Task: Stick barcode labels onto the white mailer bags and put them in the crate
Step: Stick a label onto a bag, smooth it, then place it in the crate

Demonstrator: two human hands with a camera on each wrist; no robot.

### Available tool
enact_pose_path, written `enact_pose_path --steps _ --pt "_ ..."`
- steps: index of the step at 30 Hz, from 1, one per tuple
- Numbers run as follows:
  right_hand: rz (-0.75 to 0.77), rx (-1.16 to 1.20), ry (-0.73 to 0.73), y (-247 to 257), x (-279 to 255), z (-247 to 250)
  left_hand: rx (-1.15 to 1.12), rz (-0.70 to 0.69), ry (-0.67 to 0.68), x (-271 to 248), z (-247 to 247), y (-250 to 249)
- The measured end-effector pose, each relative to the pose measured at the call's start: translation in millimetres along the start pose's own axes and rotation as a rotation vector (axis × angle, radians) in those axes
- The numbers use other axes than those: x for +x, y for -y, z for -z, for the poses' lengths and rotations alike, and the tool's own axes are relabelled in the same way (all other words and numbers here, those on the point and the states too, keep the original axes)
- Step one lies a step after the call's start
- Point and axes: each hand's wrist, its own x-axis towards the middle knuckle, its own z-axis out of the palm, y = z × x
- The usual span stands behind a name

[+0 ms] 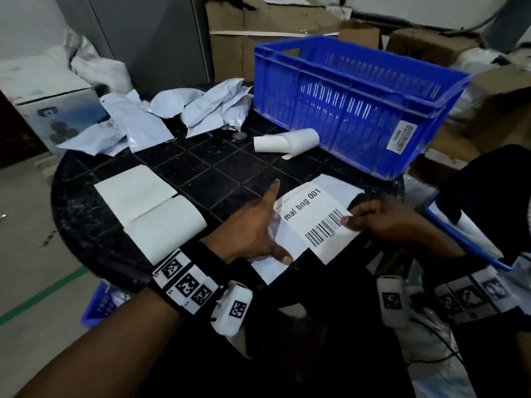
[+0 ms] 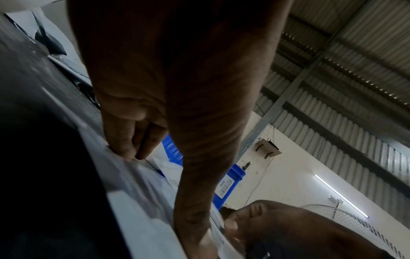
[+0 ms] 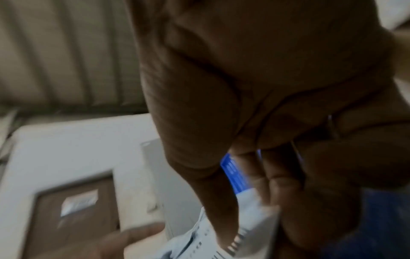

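A white barcode label (image 1: 313, 222) reading "mal bng 001" lies slanted over a white mailer bag (image 1: 268, 270) at the table's front edge. My right hand (image 1: 349, 221) pinches the label's right edge beside the barcode, thumb on top; the blurred right wrist view shows the label (image 3: 244, 233) under that thumb. My left hand (image 1: 258, 225) rests on the bag at the label's left side, index finger and thumb stretched out, with fingertips (image 2: 124, 142) touching the bag. The blue slatted crate (image 1: 359, 110) stands at the back right. A heap of white mailer bags (image 1: 201, 107) lies at the back left.
The black tiled round table (image 1: 201, 173) carries two blank backing sheets (image 1: 149, 205) at the left and a curled one (image 1: 287, 142) before the crate. Cardboard boxes (image 1: 230, 38) stand behind. A blue tray (image 1: 465, 239) is at my right, a small blue bin (image 1: 97, 305) on the floor.
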Motion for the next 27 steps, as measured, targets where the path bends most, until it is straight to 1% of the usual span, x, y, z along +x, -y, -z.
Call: enact_pose_path --steps 2,3,4,6,7,8,9,11,13,15,21,23,27 --pt "0.035 -0.312 -0.01 -5 1 5 -0.013 0.004 0.012 -3 0 -2" --pt "0.036 -0.476 -0.053 -5 0 6 -0.016 0.006 0.015 -3 0 -2" --pt "0.039 -0.594 -0.141 -3 -1 9 -0.015 0.01 0.02 -4 0 -3" --pt "0.106 -0.66 -0.333 12 -9 11 0.009 0.009 0.033 -5 -1 -3" --pt "0.168 -0.643 -0.387 23 -12 10 0.031 -0.011 0.042 -5 0 -4" --pt "0.222 -0.616 -0.396 34 -13 8 0.047 -0.033 0.057 -5 2 -4" --pt "0.263 -0.579 -0.364 45 -12 6 0.049 -0.057 0.069 -6 4 -4" --pt "0.309 -0.539 -0.232 59 -4 -1 0.023 -0.073 0.085 -8 10 -1" --pt "0.314 -0.558 -0.106 59 14 -9 0.017 -0.071 0.096 -13 16 5" --pt "0.297 -0.56 -0.038 55 27 -16 0.04 -0.089 0.106 -17 20 10" --pt "0.223 -0.351 0.055 40 34 -35 0.035 -0.115 0.198 -22 31 22" --pt "0.214 -0.289 0.062 36 37 -38 0.044 -0.118 0.215 -22 33 22" --pt "0.204 0.005 0.107 31 38 -38 0.086 -0.12 0.216 -20 34 22"
